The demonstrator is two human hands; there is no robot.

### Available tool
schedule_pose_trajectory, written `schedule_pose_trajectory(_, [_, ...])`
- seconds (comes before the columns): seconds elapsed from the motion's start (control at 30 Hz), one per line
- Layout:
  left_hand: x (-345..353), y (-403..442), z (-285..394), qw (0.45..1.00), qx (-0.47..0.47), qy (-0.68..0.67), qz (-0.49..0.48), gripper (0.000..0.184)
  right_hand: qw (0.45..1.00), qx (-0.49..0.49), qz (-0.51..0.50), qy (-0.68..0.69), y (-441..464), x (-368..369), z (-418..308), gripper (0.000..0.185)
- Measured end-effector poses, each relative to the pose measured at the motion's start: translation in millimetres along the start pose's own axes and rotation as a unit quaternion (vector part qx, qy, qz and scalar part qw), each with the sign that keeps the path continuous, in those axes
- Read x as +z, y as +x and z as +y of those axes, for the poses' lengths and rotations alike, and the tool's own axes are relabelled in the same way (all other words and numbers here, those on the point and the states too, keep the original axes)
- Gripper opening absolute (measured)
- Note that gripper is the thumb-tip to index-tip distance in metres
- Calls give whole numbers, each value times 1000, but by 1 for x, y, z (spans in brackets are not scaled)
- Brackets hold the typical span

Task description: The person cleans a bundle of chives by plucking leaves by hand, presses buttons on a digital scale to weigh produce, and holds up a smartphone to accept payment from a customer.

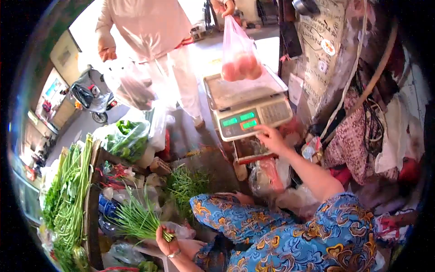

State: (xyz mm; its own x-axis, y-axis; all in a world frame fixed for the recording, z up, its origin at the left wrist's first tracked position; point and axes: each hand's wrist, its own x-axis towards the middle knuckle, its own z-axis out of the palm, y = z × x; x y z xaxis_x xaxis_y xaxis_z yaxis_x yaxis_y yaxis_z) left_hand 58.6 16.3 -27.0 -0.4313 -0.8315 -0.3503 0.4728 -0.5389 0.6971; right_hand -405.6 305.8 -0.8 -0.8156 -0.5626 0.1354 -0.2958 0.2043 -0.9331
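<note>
At the lower middle, my left hand [167, 242] is closed around the lower ends of a bunch of chives [142, 217], whose long green leaves fan up and to the left. My right hand [273, 139] reaches to the front panel of a digital scale [256, 113]. Its index finger is stretched out beside the lit green displays, with nothing held; whether it touches the panel I cannot tell. Over the scale's tray, another person's hand [223, 7] holds a pink plastic bag [240, 54] of round reddish produce. Whether the bag rests on the tray is unclear.
A person in light clothes [145, 31] stands across, also carrying filled bags [131, 84]. Long green vegetables [68, 195] lie at the left, near bagged leafy greens [124, 140]. More loose greens [186, 183] lie in the middle. Cloths and cords [351, 136] hang at the right.
</note>
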Motion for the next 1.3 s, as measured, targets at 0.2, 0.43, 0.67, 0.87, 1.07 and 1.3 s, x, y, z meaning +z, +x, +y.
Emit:
schedule_pose_trajectory(0.2, [-9, 0, 0, 1000, 0, 12, -16, 12, 990, 56, 51, -116, -4, -29, -3, 47])
schedule_pose_trajectory(0.43, [-34, 9, 2, 998, -21, 6, -55, 12, 959, -59, 134, -242, -15, -40, 15, 52])
schedule_pose_trajectory(0.67, [-8, -3, -1, 999, -8, 15, -49, 14, 951, -40, 110, -287, -19, -45, 6, 51])
schedule_pose_trajectory(0.87, [0, -3, -2, 999, -8, 25, -42, 14, 947, 1, 93, -307, -12, -46, 1, 51])
schedule_pose_trajectory(1.07, [-2, 1, -2, 998, -25, 23, -54, 13, 911, -10, 69, -407, 1, -49, 8, 56])
schedule_pose_trajectory(1.3, [-1, 1, -5, 999, 0, 45, -18, 12, 893, 30, 37, -448, -19, -45, -4, 54])
